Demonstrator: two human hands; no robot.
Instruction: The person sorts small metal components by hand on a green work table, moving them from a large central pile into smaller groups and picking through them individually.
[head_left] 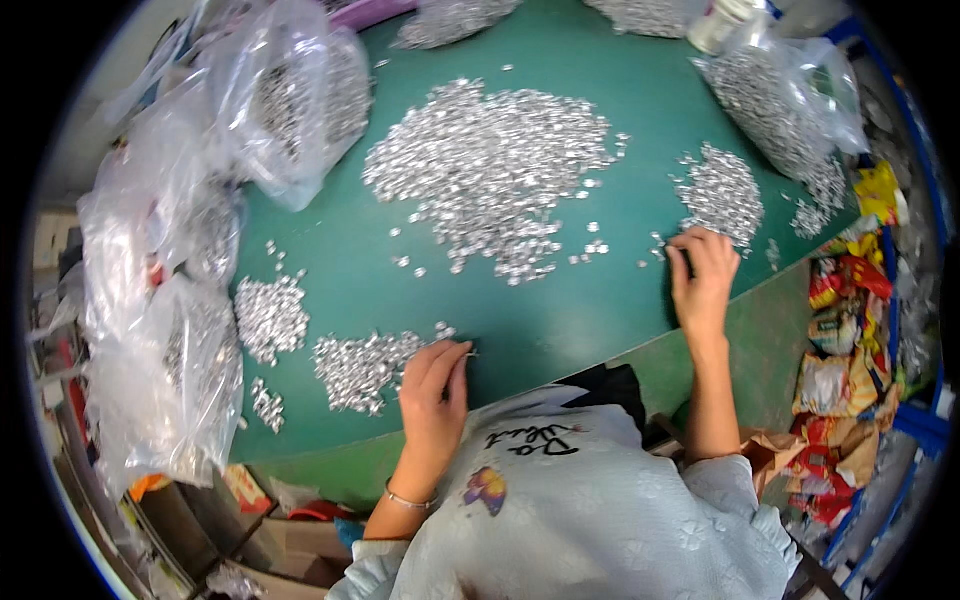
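Left hand (436,385) pinches metal piece (470,351)

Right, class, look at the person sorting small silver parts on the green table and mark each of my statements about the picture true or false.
1. The table top is green. True.
2. The left hand rests beside a small pile of silver parts. True.
3. The right hand holds a pair of scissors. False: no tool shows; its fingers lie on the table by a small pile.
4. The biggest heap lies mid-table. True.
5. The clear bags at the left are empty. False: they hold silver parts.
6. The left wrist is bare. False: it wears a thin bracelet.
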